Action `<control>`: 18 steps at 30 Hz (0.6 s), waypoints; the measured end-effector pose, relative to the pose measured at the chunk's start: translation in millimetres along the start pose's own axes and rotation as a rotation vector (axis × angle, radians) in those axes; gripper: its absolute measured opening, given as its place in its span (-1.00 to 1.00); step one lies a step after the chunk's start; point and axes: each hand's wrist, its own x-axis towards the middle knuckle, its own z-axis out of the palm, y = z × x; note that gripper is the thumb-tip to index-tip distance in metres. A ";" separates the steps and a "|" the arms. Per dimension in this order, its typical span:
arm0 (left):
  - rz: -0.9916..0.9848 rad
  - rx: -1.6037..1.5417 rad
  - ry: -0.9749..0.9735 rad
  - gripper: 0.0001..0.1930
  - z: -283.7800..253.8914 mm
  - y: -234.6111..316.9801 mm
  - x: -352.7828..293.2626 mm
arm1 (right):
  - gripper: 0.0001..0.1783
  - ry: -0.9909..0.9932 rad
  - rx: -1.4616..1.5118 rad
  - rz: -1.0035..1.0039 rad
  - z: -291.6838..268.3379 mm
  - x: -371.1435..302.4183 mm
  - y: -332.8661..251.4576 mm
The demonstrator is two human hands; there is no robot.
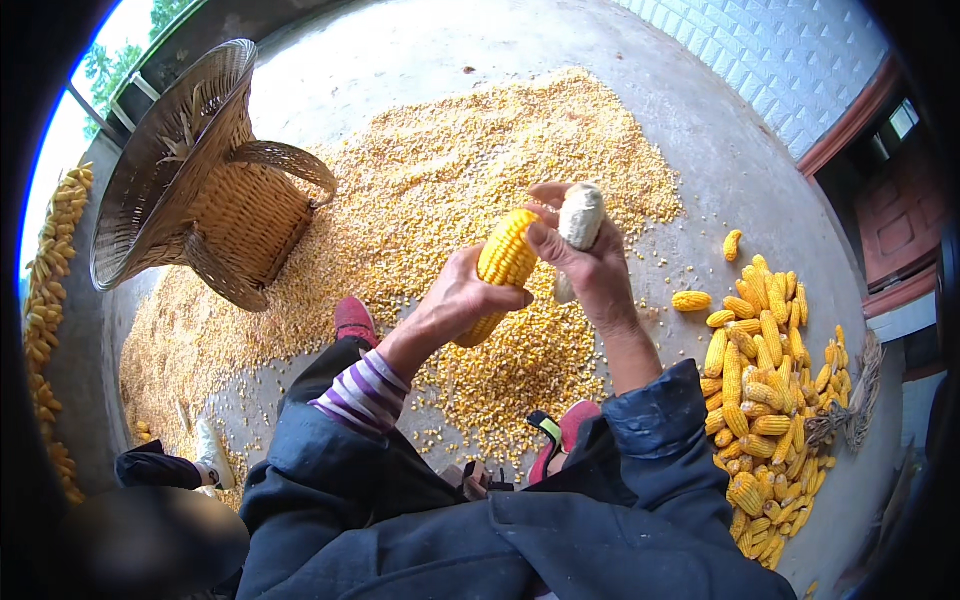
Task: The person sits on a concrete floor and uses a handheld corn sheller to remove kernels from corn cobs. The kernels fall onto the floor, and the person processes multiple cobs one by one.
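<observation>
Corn [508, 252] sits tight in the left hand [465, 295]. The right hand [594, 275] grips a pale, cob-shaped thing [581, 212]. Loose kernels [530, 375] lie below them.

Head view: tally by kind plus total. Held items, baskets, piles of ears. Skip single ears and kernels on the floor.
Yellow ear, in left hand: 1
Pale cob-shaped piece, in right hand: 1
Woven basket: 1
Ear piles, one each side: 2
Total: 5

The cob [508, 250] looks glossy, the basket [245, 225] rough wicker, the jacket [430, 548] matt cloth.
</observation>
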 end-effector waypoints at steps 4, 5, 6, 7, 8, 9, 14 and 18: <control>0.138 0.682 0.253 -0.60 2.8 -25.0 7.4 | -0.61 -0.143 -0.063 0.120 -0.4 0.3 13.2; 0.203 0.861 0.309 -0.61 7.9 -24.4 6.1 | -0.65 -0.084 -0.009 0.161 0.9 0.8 16.8; 0.327 0.961 0.351 -0.60 9.7 -28.3 8.9 | -0.68 -0.060 -0.033 0.155 0.6 1.1 20.8; 0.363 1.038 0.388 -0.59 10.1 -30.8 9.4 | -0.72 -0.037 -0.057 0.148 -0.1 1.1 27.2; 0.399 1.116 0.425 -0.58 10.2 -32.2 9.4 | -0.75 -0.014 -0.081 0.142 0.2 0.8 33.1; 0.387 1.091 0.391 -0.59 9.1 -34.1 10.6 | -0.82 -0.002 -0.284 0.006 2.9 0.5 37.5; 0.139 0.947 0.254 -0.60 8.5 -29.0 8.7 | -0.83 0.109 -0.405 -0.177 -6.6 7.4 58.1; -0.134 0.392 0.002 -0.58 6.2 -25.3 2.9 | -0.83 0.088 -0.493 -0.130 -13.0 16.5 56.8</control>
